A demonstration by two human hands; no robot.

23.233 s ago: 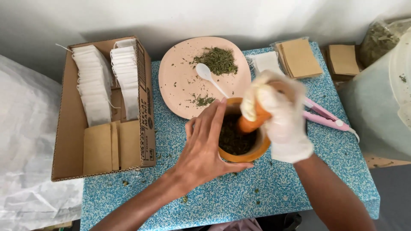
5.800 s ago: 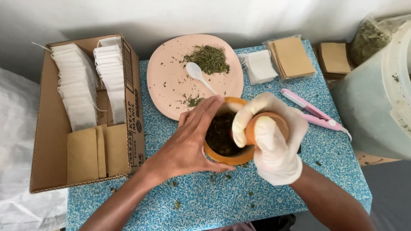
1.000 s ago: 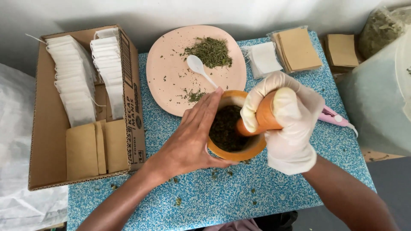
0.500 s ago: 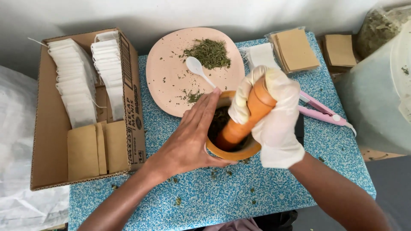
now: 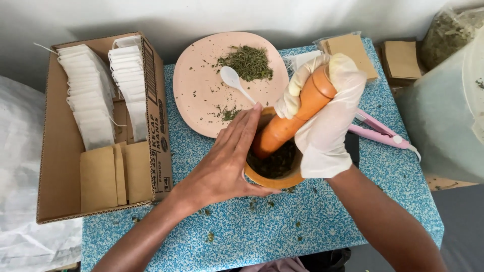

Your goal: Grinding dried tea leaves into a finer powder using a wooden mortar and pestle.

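Note:
An orange wooden mortar (image 5: 282, 180) sits near the middle of the blue speckled table (image 5: 302, 226), with dark crushed herbs (image 5: 277, 163) inside. My left hand (image 5: 227, 161), bare, wraps around the mortar's left side and steadies it. My right hand (image 5: 327, 116), in a white glove, grips an orange pestle (image 5: 292, 118) that leans into the bowl, its tip down in the herbs. Just behind the mortar lies a pink plate (image 5: 212, 95) with a pile of dried green herbs (image 5: 248, 61) and a white plastic spoon (image 5: 236, 83).
An open cardboard box (image 5: 60, 176) at the left holds rows of white tea bags (image 5: 91, 100) and brown paper envelopes (image 5: 113, 174). More brown envelopes (image 5: 353, 50) lie at the back right. A pink clamp-like tool (image 5: 380, 133) lies right of the mortar. A large pale container (image 5: 448, 126) stands at the right edge.
The pestle has tilted over to the right and its top is raised higher in my gloved hand than a second ago. My left hand keeps its hold on the mortar.

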